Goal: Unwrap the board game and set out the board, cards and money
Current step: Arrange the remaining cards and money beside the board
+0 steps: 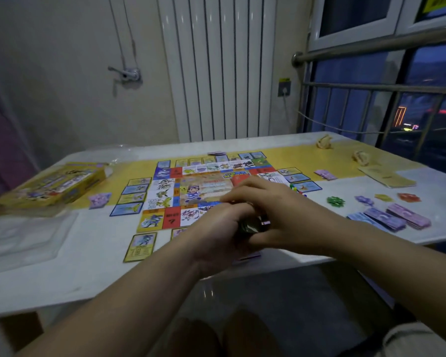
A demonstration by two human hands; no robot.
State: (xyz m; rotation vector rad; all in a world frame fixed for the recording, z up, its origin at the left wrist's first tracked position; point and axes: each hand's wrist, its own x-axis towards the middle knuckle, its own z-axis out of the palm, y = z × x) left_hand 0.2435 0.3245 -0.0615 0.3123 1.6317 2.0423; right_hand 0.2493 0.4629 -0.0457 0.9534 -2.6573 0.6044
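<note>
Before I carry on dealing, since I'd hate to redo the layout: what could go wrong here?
Your forearms hang over the near edge of the board; a sweep could shift it and the cards beside it, such as the card near the table edge. The money stacks sit by your right hand, so an elbow might scatter them. Dim light makes misplacing cards likelier.

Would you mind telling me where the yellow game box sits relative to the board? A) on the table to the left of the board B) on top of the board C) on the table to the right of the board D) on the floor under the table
A: the yellow game box lies on the table to the left of the board, apart from it, while the stacks of play money lie on the right.
</note>
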